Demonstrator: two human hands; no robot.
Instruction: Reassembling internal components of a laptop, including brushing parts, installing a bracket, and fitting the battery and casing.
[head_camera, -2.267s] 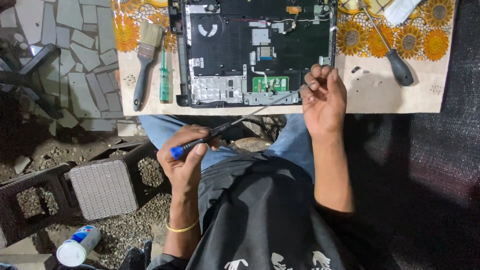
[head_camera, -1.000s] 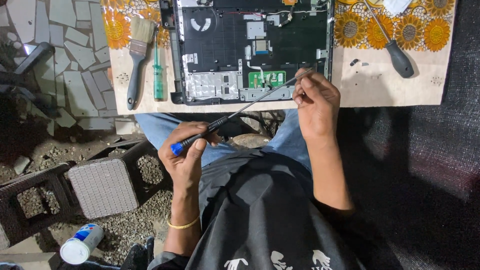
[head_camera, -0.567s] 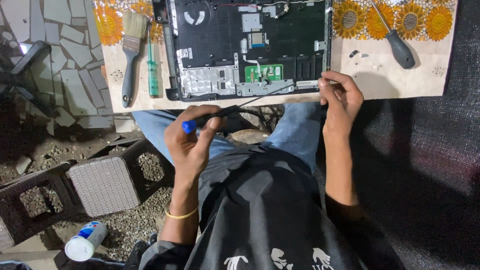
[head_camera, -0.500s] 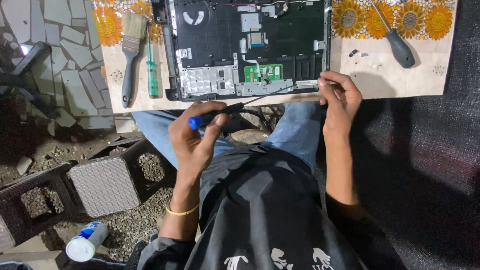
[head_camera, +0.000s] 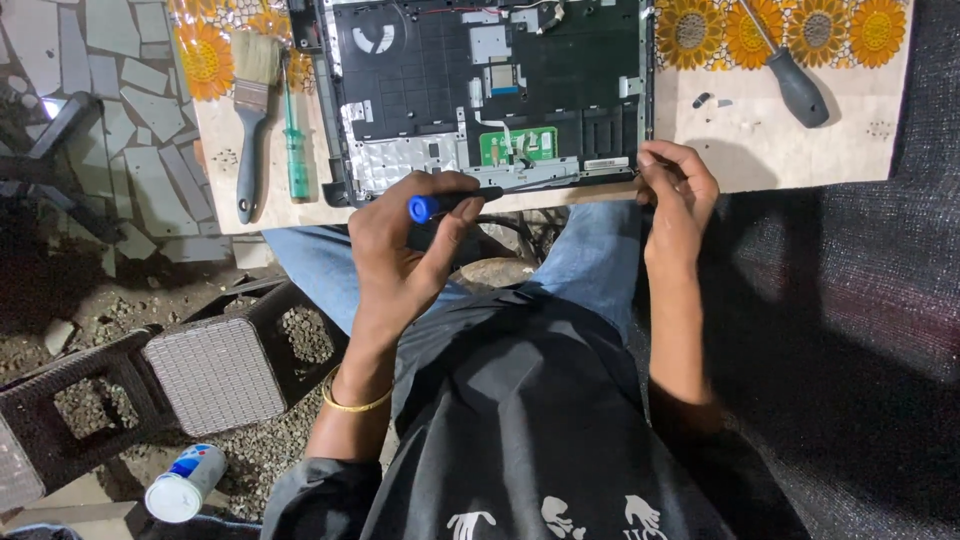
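The left hand (head_camera: 405, 250) is closed around the blue-capped handle of a screwdriver (head_camera: 452, 201), whose long shaft runs to the right along the near edge of an opened laptop (head_camera: 490, 90). The right hand (head_camera: 675, 200) pinches at the shaft's far end, fingers drawn together at the laptop's near right corner — whether they grip the tip itself or a small part there cannot be told. The laptop lies base-up on a table (head_camera: 800, 160) covered with a sunflower-print cloth, its black inner frame, a green board (head_camera: 517, 146) and a silver plate exposed. To its left lie a brush (head_camera: 250, 110) and a green screwdriver (head_camera: 295, 140), side by side; to its right, well apart, a black-handled screwdriver (head_camera: 790, 75) rests near two small dark bits (head_camera: 703, 100). Below the table — over a gravel floor — stand a woven stool (head_camera: 215, 372) and a white can (head_camera: 185, 482) lying on its side.
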